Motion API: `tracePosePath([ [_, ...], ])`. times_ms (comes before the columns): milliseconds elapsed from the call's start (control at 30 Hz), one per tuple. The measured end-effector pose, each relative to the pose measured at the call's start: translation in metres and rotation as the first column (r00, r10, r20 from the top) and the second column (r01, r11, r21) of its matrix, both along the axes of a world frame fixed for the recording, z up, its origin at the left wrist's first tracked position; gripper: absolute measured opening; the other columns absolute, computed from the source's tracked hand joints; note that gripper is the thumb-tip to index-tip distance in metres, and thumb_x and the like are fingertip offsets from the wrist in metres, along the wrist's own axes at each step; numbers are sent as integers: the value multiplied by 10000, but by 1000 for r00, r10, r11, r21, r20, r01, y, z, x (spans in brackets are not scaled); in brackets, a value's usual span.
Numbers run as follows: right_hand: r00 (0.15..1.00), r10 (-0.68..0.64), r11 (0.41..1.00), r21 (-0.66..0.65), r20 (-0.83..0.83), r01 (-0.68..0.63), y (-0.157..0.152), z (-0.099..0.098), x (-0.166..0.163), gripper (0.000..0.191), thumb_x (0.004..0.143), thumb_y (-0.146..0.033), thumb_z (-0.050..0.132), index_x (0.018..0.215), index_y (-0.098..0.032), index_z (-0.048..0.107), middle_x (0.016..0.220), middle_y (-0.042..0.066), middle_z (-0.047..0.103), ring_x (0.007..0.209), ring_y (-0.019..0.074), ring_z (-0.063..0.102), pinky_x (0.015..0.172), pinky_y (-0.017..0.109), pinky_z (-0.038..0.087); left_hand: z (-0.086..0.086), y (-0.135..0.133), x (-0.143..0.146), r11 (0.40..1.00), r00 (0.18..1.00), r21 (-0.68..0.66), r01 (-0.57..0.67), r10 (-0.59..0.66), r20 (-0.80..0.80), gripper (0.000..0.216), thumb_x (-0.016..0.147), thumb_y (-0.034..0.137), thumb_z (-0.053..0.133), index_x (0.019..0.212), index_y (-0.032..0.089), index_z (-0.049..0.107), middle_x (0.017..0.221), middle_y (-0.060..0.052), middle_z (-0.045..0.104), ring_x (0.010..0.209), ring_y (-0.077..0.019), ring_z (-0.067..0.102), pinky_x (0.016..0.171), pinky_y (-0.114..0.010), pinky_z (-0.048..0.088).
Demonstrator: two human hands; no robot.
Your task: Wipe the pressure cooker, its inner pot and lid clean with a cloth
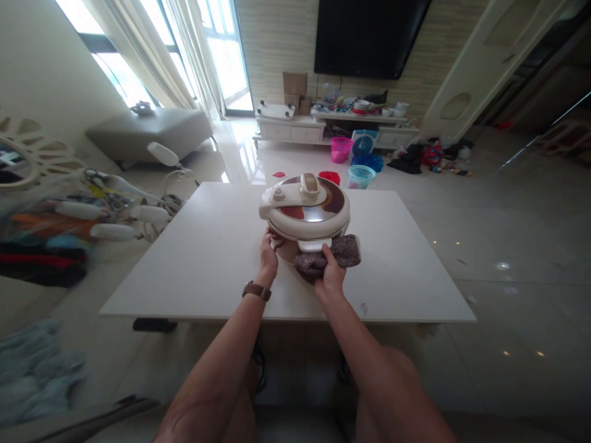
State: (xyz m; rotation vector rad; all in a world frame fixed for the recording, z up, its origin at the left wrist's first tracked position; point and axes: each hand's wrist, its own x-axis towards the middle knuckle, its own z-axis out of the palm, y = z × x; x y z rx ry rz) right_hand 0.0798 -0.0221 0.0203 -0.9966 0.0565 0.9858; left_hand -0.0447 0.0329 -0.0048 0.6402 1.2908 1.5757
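Head view: upright cooker (305, 226), tab (314, 246) near-facing, cloth (348, 250) lengthwise left to right.

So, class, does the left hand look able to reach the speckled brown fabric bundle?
Probably yes: the left hand is near the fabric bundle and the gap looks free, though the right hand holds it.

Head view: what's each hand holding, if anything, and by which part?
Right hand: speckled cloth, by its middle, at the front handle. Left hand: at the side of the cooker; hold unclear.

Blk TV (372, 38) on wall (277, 43), pink bskt (340, 151) nr wht cabinet (305, 133), prob. clothes (39, 261) far L
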Motion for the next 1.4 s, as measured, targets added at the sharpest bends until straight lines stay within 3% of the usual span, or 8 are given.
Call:
tracePosePath([
  [333, 992, 104, 994, 28, 67, -106, 0, -9, 8, 649, 602, -343, 954, 1184, -159, 734, 1206, 85, 785, 1096, 247, 749, 897, 371, 660, 10, -21, 24, 997, 996, 17, -76, 77, -36, 313, 942, 293, 489, 1205, 218, 642, 1251, -109, 721, 1204, -250, 673, 928, -385, 546],
  [567, 996, 23, 1000, 8, 81, -24, 11, -3, 58, 473, 734, -403, 828, 1133, -177, 717, 1138, 55, 786, 1017, 218, 751, 848, 361, 662, -2, -37, 12, 947, 999, -319, 42, -31, 41, 159, 878, 352, 552, 936, 209, 591, 997, -89, 706, 847, -210, 695, 724, -313, 506],
  [667, 992, -54, 998, 32, 111, 51, 9, 0, 75, 401, 742, -345, 783, 1105, -192, 707, 1120, 17, 779, 1001, 177, 740, 866, 302, 640, -5, -55, 25, 795, 902, -434, 424, -327, 283, 369, 925, 512, 497, 931, 173, 645, 900, -127, 724, 720, -226, 693, 688, -329, 501],
  [800, 996, -15, 1000, -26, 83, 17, -13, -4, 75, 310, 735, -309, 730, 1022, -196, 698, 1016, -6, 774, 898, 160, 724, 781, 266, 620, 1, -77, 53, 496, 508, -227, 838, -557, 657, 755, 959, 709, 325, 1108, 84, 722, 1058, -234, 768, 902, -312, 746, 821, -409, 553],
  [900, 993, 83, 996, -41, 85, -80, -33, -9, 64, 308, 722, -324, 733, 993, -183, 699, 991, 13, 773, 879, 176, 714, 756, 278, 610, 7, -81, 68, 594, 348, -6, 805, -464, 815, 693, 971, 655, 404, 1275, 101, 687, 1170, -191, 771, 1032, -311, 740, 953, -453, 558],
  [1000, 986, 132, 991, -23, 105, -130, -42, -10, 52, 364, 688, -309, 751, 1026, -184, 702, 1028, 16, 772, 933, 176, 711, 763, 258, 588, 10, -75, 73, 712, 324, 22, 702, -346, 881, 527, 949, 488, 561, 1299, 110, 675, 1175, -155, 776, 1025, -285, 742, 944, -425, 584],
  [1233, 977, 111, 976, -204, 183, -72, -33, -12, 53, 279, 818, -504, 593, 935, -251, 617, 888, -30, 686, 809, 157, 641, 641, 261, 475, 8, -71, 41, 888, 682, -311, 339, -4, 732, 239, 918, 227, 505, 1007, 140, 709, 939, -109, 783, 816, -237, 762, 789, -385, 637],
  [1400, 962, 132, 975, -205, 237, -84, -23, -13, 60, 264, 851, -501, 536, 894, -244, 578, 824, -31, 639, 752, 150, 613, 657, 280, 428, -1, -64, -17, 933, 848, -326, -155, 295, 441, 188, 865, 242, 520, 924, 180, 688, 925, -94, 764, 884, -233, 763, 868, -390, 634],
])
